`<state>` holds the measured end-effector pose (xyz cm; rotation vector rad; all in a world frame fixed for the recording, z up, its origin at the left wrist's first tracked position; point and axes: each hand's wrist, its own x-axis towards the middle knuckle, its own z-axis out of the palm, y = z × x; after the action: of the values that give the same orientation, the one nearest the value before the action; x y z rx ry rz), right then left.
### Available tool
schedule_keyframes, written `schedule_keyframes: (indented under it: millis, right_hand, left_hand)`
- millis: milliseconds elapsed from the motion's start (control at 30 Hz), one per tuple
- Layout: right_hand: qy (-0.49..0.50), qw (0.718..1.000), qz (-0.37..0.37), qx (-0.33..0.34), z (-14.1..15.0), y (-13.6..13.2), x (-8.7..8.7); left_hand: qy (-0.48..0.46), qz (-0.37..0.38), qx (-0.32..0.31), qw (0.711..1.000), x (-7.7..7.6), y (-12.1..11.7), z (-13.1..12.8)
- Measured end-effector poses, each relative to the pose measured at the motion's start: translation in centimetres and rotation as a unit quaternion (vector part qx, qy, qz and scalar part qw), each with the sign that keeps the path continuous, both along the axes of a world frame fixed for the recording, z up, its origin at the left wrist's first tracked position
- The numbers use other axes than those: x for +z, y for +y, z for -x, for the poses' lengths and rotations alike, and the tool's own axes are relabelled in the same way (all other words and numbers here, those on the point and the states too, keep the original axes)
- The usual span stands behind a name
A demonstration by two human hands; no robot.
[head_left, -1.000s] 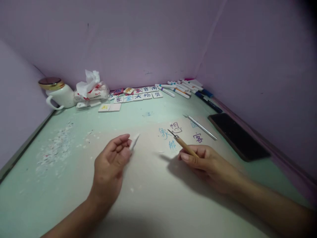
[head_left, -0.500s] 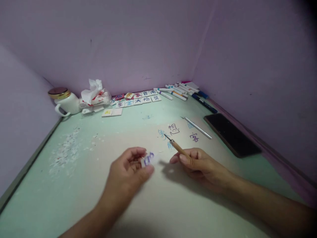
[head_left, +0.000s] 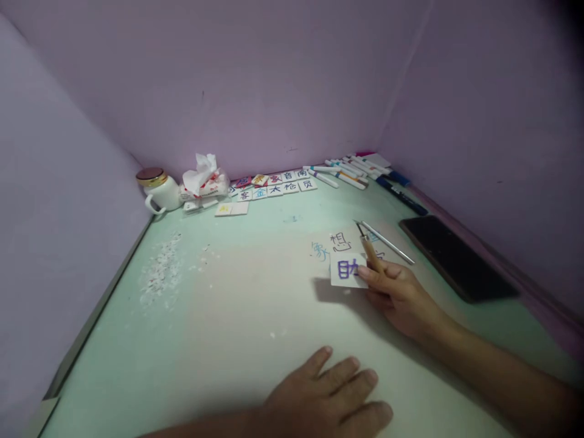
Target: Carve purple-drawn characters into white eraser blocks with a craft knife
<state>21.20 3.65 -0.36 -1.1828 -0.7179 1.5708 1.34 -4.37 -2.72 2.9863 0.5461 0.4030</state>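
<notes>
My right hand (head_left: 401,295) is closed on a white square tile (head_left: 340,274) with a purple character, its thumb lying over the tile's right edge. The same hand also keeps a carving tool (head_left: 371,252) with a wooden handle and thin dark tip, which points up and away. Tile and tool are raised a little over the table, and a shadow falls to their left. Low in the view, my left hand (head_left: 335,395) is spread palm down on or just above the tabletop (head_left: 255,292), holding nothing. Beyond the tile, characters (head_left: 340,241) are written on the tabletop.
A silver craft knife (head_left: 390,242) and a dark phone (head_left: 456,258) lie to the right. Several markers (head_left: 347,176) and lettered tiles (head_left: 276,190) line the back wall. At the left are white shavings (head_left: 162,267), a lidded mug (head_left: 166,191) and a tissue pack (head_left: 207,185).
The tile has passed from my left hand to my right, beside the tool. My left hand has moved down toward me and spread out. The camera view has shifted left.
</notes>
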Motion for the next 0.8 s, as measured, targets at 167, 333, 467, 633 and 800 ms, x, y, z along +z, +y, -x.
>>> schedule_keyframes:
  millis: [167,333,467,633,800]
  right_hand:
    - [0.008,0.999,-0.023,-0.025,-0.1,0.1,-0.3]
    - [0.058,0.991,-0.073,-0.096,-0.4,0.5,0.9]
    - [0.065,0.974,-0.135,-0.173,-1.2,0.9,2.8]
    - [0.060,0.955,-0.175,-0.231,-2.6,1.2,4.4]
    - [0.064,0.947,-0.196,-0.248,-4.2,1.5,5.1]
  left_hand:
    - [0.198,0.092,0.187,0.958,1.6,7.2,6.2]
    - [0.179,0.011,0.478,0.860,3.3,13.9,14.8]
    - [0.121,-0.043,0.492,0.861,3.7,11.4,9.2]
    - [0.092,0.095,0.171,0.976,3.3,3.7,-6.2]
    - [0.075,0.122,0.097,0.985,2.1,2.2,-14.0]
